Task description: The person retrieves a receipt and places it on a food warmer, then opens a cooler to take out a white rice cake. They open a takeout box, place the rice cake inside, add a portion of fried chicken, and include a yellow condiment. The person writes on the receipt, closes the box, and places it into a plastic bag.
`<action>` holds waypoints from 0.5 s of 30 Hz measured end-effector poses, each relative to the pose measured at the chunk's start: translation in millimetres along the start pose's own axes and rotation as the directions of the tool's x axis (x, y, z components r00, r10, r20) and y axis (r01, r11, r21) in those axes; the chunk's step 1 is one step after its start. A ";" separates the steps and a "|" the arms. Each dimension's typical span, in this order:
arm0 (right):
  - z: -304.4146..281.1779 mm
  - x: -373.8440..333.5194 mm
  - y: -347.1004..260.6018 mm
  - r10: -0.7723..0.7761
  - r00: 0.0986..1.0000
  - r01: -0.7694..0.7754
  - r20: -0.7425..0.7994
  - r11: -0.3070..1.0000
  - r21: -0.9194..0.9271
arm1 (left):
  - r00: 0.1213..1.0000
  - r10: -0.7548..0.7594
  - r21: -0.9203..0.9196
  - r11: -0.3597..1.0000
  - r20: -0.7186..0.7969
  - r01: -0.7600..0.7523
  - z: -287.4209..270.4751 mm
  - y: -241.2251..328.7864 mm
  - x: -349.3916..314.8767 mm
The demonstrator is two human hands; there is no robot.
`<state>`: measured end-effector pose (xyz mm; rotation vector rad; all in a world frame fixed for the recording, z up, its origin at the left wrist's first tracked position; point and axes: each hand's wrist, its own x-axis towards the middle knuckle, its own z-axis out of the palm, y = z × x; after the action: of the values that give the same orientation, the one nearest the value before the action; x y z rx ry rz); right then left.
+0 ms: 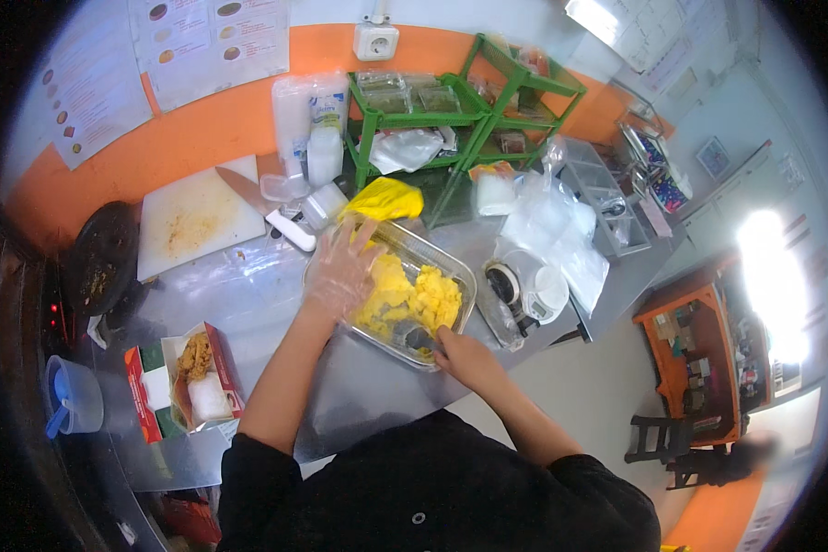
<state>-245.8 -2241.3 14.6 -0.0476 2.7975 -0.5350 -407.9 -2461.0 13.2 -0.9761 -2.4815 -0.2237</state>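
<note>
A rectangular metal tray point(465, 267) on the steel counter holds soft, lumpy yellow food point(435, 294). My left hand point(342, 274), in a clear plastic glove, reaches over the tray's left side with its fingers spread, touching or just above the food. At the near right corner, my bare right hand point(469, 359) is closed around the tray's rim. Beside its fingertips, inside the tray, is a greyish patch point(412, 333) that I cannot identify. A bunched yellow cloth or bag point(388, 197) lies against the tray's far side.
Left of the tray are a cutting board point(193, 221), a white-handled knife point(290, 228), an open box point(161, 382) with fried chicken and wrapped rice, and a clear tub point(78, 396). Green racks point(414, 120) stand behind. Plastic bags point(547, 230) and a tape roll point(503, 282) lie right.
</note>
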 end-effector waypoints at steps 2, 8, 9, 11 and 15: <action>-2.8 0.3 -4.1 0.015 1.000 -0.015 0.025 1.000 -0.003 | 0.994 -0.014 -0.103 0.994 0.104 0.025 0.3 -7.0 4.6; -8.9 7.5 -0.9 0.091 0.988 -0.103 -0.126 0.990 -0.096 | 0.925 -0.334 -0.318 0.870 0.182 0.377 16.7 -10.0 -31.8; -8.3 8.6 0.1 0.035 0.988 -0.050 -0.148 0.994 -0.101 | 0.879 -0.417 -0.304 0.827 0.232 0.473 20.2 -8.8 -36.7; -6.7 10.6 2.5 -0.120 0.958 0.089 -0.259 0.988 -0.129 | 0.901 -0.399 -0.208 0.879 0.170 0.429 26.2 -3.8 -42.3; -1.5 12.8 7.0 -0.114 0.952 0.100 -0.284 0.993 -0.063 | 0.903 -0.409 -0.052 0.907 0.133 0.419 30.4 6.3 -44.9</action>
<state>-258.3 -2235.4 9.8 -0.1441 3.1061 -0.5383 -385.7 -2474.0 -35.0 -0.4864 -2.7895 -0.4123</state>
